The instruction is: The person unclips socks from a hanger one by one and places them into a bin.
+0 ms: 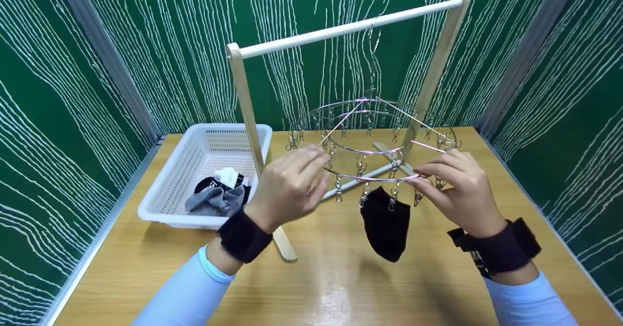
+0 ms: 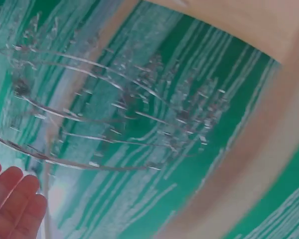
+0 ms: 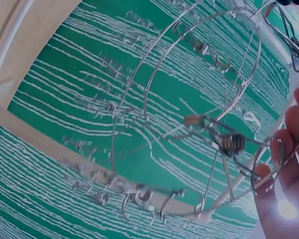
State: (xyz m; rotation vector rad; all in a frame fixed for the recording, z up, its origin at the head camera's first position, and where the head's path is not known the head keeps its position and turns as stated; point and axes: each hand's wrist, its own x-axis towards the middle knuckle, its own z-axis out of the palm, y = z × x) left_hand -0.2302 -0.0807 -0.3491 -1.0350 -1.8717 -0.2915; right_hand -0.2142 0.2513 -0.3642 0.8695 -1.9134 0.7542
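A round wire sock hanger (image 1: 368, 179) with metal clips hangs by its hook from the white rod of a wooden stand. From its front clips a black sock (image 1: 386, 225) dangles. My right hand (image 1: 455, 190) pinches the hanger's outer wire at the front right; in the right wrist view a metal clip (image 3: 232, 144) is close to the fingers (image 3: 295, 122). My left hand (image 1: 292, 182) is raised at the hanger's left side, its fingers fairly straight and holding nothing. In the left wrist view, those fingers (image 2: 20, 199) appear below the wire ring.
A white plastic basket (image 1: 163, 182) on the left of the wooden table (image 1: 311, 287) holds grey, black and white cloth pieces (image 1: 221, 194). The stand's left post (image 1: 247, 107) rises between basket and hanger, its foot reaching forward. Green walls with white streaks surround the table.
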